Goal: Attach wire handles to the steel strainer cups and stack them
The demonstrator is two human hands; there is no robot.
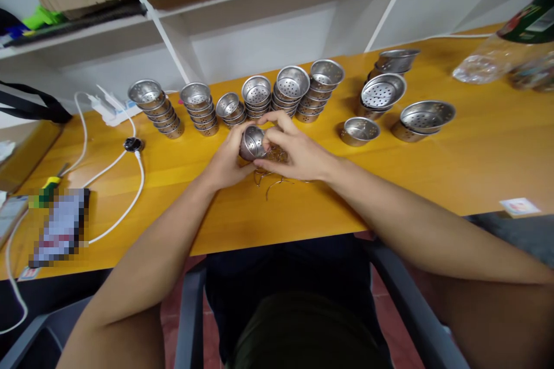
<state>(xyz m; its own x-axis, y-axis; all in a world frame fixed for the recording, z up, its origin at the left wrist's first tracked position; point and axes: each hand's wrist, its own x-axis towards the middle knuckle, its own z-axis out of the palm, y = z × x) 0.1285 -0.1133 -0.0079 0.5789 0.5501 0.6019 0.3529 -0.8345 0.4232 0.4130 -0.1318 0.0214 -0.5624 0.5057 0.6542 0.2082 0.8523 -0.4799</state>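
Near the middle of the wooden table, my left hand (pixel 229 161) is wrapped round a small perforated metal cup (pixel 253 143), which is tilted. My right hand (pixel 294 150) touches the cup's right side with bent fingers; whether something small is pinched in them is hidden. Thin bent wires (pixel 277 180) lie on the table under and beside my right hand. Just behind my hands stand stacks of perforated metal cups (pixel 293 83). A single low cup (pixel 360 131) stands to the right of my right hand.
More stacked cups (pixel 426 116) stand at the right, near a plastic bottle (pixel 489 60). A power strip (pixel 115 110), white cables, a screwdriver (pixel 51 184) and a blurred pouch (pixel 63 225) lie left. White shelves (pixel 259 29) rise behind the table (pixel 433 184).
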